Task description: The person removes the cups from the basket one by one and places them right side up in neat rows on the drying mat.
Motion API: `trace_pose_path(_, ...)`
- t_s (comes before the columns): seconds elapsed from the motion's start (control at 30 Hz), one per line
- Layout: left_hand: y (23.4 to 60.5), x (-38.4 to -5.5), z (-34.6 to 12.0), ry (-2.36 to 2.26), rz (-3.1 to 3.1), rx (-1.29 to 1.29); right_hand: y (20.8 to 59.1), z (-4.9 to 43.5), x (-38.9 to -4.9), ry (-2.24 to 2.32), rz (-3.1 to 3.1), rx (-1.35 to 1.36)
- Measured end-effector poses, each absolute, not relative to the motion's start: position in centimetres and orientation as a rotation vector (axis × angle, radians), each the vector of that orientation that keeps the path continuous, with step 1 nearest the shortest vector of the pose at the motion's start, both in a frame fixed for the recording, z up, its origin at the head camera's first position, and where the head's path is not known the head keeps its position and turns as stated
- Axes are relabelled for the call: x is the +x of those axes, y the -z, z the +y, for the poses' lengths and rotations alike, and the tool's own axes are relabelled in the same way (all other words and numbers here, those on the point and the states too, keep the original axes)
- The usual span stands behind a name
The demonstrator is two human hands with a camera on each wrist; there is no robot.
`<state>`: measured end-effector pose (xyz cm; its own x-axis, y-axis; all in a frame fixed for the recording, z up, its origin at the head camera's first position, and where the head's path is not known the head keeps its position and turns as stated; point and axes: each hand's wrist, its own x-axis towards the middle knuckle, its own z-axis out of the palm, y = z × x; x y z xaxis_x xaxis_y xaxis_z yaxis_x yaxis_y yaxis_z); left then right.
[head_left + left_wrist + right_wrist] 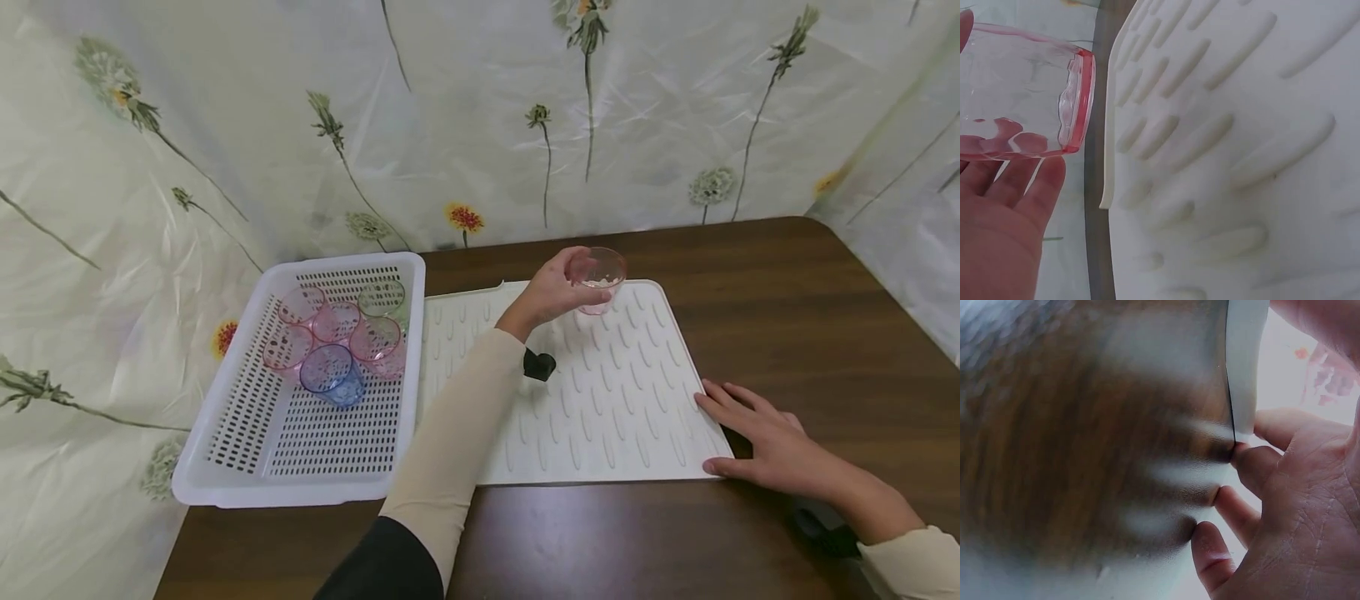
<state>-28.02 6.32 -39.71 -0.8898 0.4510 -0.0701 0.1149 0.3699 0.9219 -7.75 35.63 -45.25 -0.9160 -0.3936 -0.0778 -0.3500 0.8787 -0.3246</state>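
Apparently light and stiff, the pink tumbler [606, 282] is hanging over the far part of the white mat [585, 375], the fingers of the left hand [551, 290] pinching its sides; its smooth wall is probably offering little grip and may be breakable, so the sidewall below the rim is looking the safest hold. The right hand [776, 446] is resting, fingers spread, at the ridged mat's right edge. The brown counter [757, 287] is also bearing a white basket [183, 471]; flowered sheeting [480, 125] is hanging behind.
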Motion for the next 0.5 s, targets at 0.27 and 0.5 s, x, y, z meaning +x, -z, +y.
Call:
trace_pose_path(0.27, 40.6, -27.5, 8.3, -1.525, 2.295, 0.541, 44.9, 35.5, -7.7, 0.460, 2.881, -0.545)
trace_pose_path(0.5, 41.2, -27.3, 9.4, -1.508, 2.268, 0.534, 44.9, 35.2, -7.5, 0.440, 2.873, -0.533)
